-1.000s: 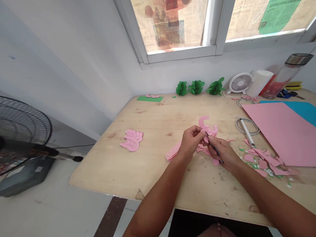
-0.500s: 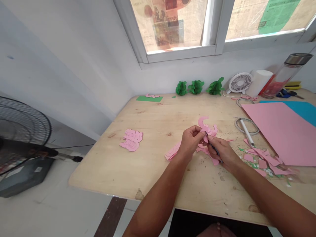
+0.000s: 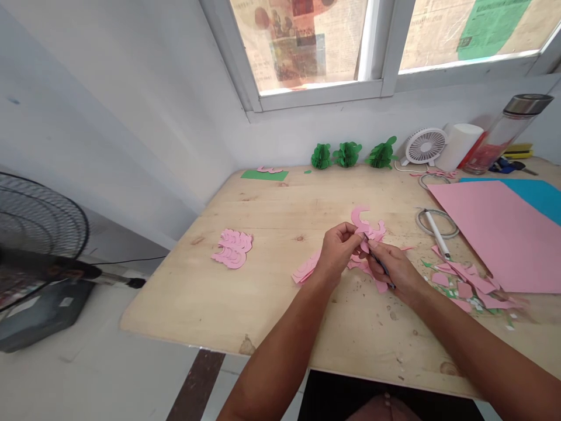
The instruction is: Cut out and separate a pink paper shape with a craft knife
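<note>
Near the middle right of the table, my left hand (image 3: 340,250) pinches a pink paper piece (image 3: 360,217) with curved, cut edges. Close against it, my right hand (image 3: 391,268) is closed around a slim dark tool (image 3: 382,266), whose tip meets the paper by my left fingertips. Its exact kind is partly hidden by my fingers. Beside and beneath my hands lie a folded pink paper strip (image 3: 305,269) and more pink scraps. Farther left sits a pile of scalloped pink paper cut-outs (image 3: 234,248).
At right are a pink sheet (image 3: 504,234), a blue sheet (image 3: 537,196), a white pen (image 3: 437,235) and paper scraps (image 3: 473,286). Green paper shapes (image 3: 348,155), a small fan (image 3: 423,146) and a bottle (image 3: 506,137) line the wall. A floor fan (image 3: 39,234) stands left.
Almost nothing differs. The view has shifted very slightly, while both hands keep their hold on the pink paper and the dark tool.
</note>
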A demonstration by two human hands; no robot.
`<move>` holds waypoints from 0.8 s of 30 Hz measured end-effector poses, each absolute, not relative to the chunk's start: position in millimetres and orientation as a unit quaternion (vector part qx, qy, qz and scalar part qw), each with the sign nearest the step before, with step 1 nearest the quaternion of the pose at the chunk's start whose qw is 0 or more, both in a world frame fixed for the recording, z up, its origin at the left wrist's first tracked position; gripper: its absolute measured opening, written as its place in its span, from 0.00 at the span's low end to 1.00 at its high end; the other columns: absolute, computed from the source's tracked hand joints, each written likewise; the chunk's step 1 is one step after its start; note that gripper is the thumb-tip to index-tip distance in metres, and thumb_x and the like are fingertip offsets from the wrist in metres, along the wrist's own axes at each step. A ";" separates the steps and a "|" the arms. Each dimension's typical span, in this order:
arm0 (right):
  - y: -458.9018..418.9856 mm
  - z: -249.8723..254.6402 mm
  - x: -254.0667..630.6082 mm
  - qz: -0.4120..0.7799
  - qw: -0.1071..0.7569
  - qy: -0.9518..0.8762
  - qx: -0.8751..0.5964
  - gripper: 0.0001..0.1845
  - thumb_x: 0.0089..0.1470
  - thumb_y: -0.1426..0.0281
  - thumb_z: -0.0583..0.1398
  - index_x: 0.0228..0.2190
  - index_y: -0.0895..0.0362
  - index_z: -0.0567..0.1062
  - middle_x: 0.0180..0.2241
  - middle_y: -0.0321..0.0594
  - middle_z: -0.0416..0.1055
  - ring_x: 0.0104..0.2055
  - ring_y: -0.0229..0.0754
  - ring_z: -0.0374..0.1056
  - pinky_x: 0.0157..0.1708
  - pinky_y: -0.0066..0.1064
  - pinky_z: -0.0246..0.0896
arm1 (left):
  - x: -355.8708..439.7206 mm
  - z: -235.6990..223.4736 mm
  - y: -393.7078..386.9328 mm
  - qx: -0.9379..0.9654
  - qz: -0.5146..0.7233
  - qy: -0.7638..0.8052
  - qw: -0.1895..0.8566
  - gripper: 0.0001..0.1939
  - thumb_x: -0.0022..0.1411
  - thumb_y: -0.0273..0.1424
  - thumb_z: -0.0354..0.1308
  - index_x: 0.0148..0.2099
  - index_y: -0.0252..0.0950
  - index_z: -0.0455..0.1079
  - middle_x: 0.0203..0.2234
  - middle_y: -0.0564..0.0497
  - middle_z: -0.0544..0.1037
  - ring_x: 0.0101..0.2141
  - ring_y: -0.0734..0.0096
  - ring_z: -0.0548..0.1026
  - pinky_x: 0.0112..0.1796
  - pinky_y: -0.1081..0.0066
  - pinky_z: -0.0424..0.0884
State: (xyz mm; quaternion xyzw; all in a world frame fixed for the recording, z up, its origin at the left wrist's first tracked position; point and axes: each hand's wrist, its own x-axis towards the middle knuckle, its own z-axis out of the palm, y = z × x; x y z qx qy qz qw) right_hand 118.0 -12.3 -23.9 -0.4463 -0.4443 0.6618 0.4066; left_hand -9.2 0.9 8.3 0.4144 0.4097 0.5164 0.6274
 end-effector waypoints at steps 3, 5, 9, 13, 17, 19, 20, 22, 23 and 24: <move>-12.1 -24.2 118.3 0.666 0.408 -0.441 -0.443 0.20 0.49 0.54 0.56 0.20 0.57 0.63 0.12 0.27 0.49 0.13 0.28 0.38 0.12 0.24 0.30 | -9.1 7.1 1.5 0.414 0.518 0.411 0.625 0.08 0.47 0.29 0.58 0.24 0.33 0.62 0.14 0.57 0.67 0.17 0.81 0.64 0.23 0.76 0.64; -12.0 -24.1 118.3 0.666 0.407 -0.442 -0.442 0.20 0.50 0.54 0.56 0.20 0.58 0.63 0.12 0.26 0.49 0.13 0.28 0.38 0.12 0.24 0.29 | -9.3 6.1 2.0 0.416 0.517 0.410 0.626 0.08 0.47 0.30 0.58 0.24 0.33 0.62 0.14 0.57 0.67 0.16 0.81 0.65 0.22 0.76 0.64; -12.4 -23.1 118.1 0.665 0.411 -0.442 -0.440 0.21 0.49 0.54 0.56 0.19 0.57 0.62 0.12 0.26 0.49 0.13 0.27 0.38 0.12 0.23 0.30 | -9.8 5.4 2.4 0.422 0.518 0.405 0.624 0.07 0.47 0.29 0.58 0.24 0.33 0.62 0.14 0.56 0.67 0.16 0.81 0.65 0.22 0.77 0.63; -13.1 -22.2 117.8 0.669 0.413 -0.440 -0.434 0.20 0.49 0.54 0.57 0.19 0.57 0.63 0.12 0.27 0.49 0.13 0.28 0.40 0.11 0.23 0.31 | -9.7 6.9 1.4 0.421 0.519 0.404 0.624 0.07 0.47 0.29 0.58 0.23 0.33 0.62 0.14 0.56 0.67 0.16 0.81 0.65 0.22 0.77 0.63; -12.7 -22.7 117.7 0.664 0.415 -0.437 -0.442 0.19 0.48 0.54 0.57 0.21 0.57 0.65 0.12 0.26 0.49 0.13 0.28 0.39 0.11 0.23 0.31 | -9.6 8.1 0.8 0.419 0.518 0.407 0.625 0.07 0.47 0.29 0.58 0.23 0.33 0.62 0.14 0.56 0.67 0.16 0.81 0.65 0.22 0.76 0.64; -12.2 -23.0 117.7 0.665 0.414 -0.438 -0.441 0.19 0.49 0.54 0.57 0.22 0.58 0.65 0.12 0.26 0.48 0.13 0.28 0.38 0.12 0.23 0.30 | -9.7 7.7 1.1 0.418 0.518 0.406 0.626 0.07 0.47 0.29 0.58 0.23 0.33 0.62 0.14 0.56 0.68 0.16 0.81 0.65 0.22 0.76 0.64; -12.0 -23.0 117.7 0.665 0.414 -0.437 -0.441 0.19 0.48 0.54 0.57 0.22 0.58 0.65 0.12 0.26 0.48 0.13 0.28 0.38 0.12 0.23 0.30 | -9.8 7.4 1.3 0.418 0.518 0.405 0.627 0.07 0.47 0.29 0.58 0.23 0.33 0.62 0.14 0.56 0.68 0.16 0.81 0.65 0.22 0.76 0.64; -11.7 -22.7 117.6 0.666 0.412 -0.438 -0.441 0.19 0.48 0.54 0.57 0.23 0.58 0.66 0.12 0.26 0.49 0.13 0.28 0.39 0.12 0.23 0.30 | -9.9 6.6 1.9 0.419 0.518 0.405 0.627 0.07 0.47 0.29 0.58 0.23 0.33 0.62 0.14 0.56 0.68 0.16 0.81 0.65 0.22 0.76 0.64; -11.7 -22.5 117.5 0.665 0.411 -0.439 -0.442 0.19 0.48 0.54 0.58 0.23 0.58 0.66 0.12 0.27 0.49 0.13 0.28 0.39 0.12 0.23 0.30 | -9.9 6.3 2.1 0.419 0.517 0.405 0.627 0.07 0.47 0.29 0.58 0.23 0.33 0.62 0.14 0.56 0.68 0.16 0.81 0.65 0.22 0.76 0.64; -11.7 -22.2 117.4 0.664 0.411 -0.440 -0.444 0.19 0.48 0.54 0.57 0.23 0.58 0.66 0.12 0.27 0.49 0.14 0.28 0.39 0.12 0.23 0.30 | -10.0 6.1 2.2 0.420 0.517 0.405 0.627 0.07 0.47 0.29 0.58 0.23 0.33 0.62 0.14 0.56 0.68 0.16 0.81 0.65 0.22 0.76 0.64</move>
